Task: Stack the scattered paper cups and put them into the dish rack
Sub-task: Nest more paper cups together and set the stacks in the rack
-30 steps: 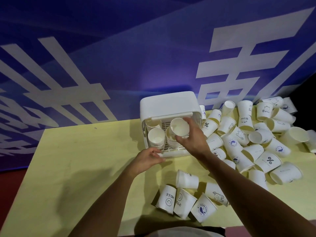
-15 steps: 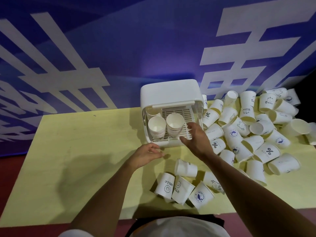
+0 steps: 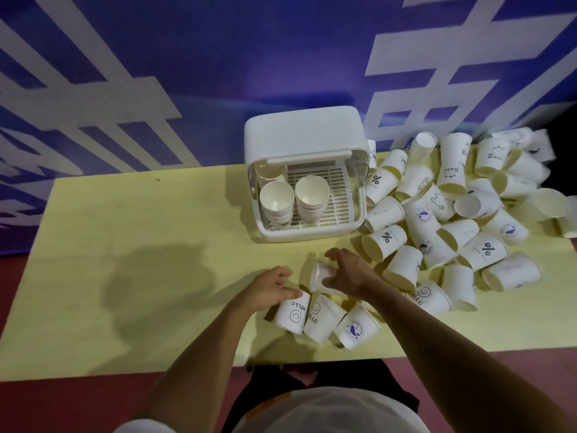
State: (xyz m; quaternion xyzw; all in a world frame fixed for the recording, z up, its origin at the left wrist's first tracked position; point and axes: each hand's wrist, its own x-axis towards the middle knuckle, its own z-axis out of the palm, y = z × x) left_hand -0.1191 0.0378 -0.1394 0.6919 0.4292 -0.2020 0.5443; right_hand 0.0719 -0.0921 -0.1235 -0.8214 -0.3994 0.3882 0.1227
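Nearest, three paper cups (image 3: 323,318) lie on their sides close to the near edge of the yellow table (image 3: 125,245). The left hand (image 3: 268,289) rests against the far end of the leftmost one, which is printed HELLO. Its fingers are loosely curled and hold nothing that shows.

Just beyond, the right hand (image 3: 346,273) grips a tipped cup (image 3: 320,276), with the fingers curled over its side and the thumb underneath.

These cups look very light and thin-walled, so a hard squeeze would probably dent them. The smooth paper may slip between dry fingers. The safest hold is likely a gentle wrap around the middle of the wall, or a pinch at the rolled rim, which is the stiffest part. That leaves the mouth free for nesting.

To the right and farther back, a large pile of loose cups (image 3: 452,220) sprawls across the table, most of them on their sides.

Farthest, at the middle of the table, stands the white dish rack (image 3: 312,234) with its lid raised. On its slatted tray are two upright stacks of cups (image 3: 293,201) side by side, with a third stack in the far left corner. The right part of the tray is bare.
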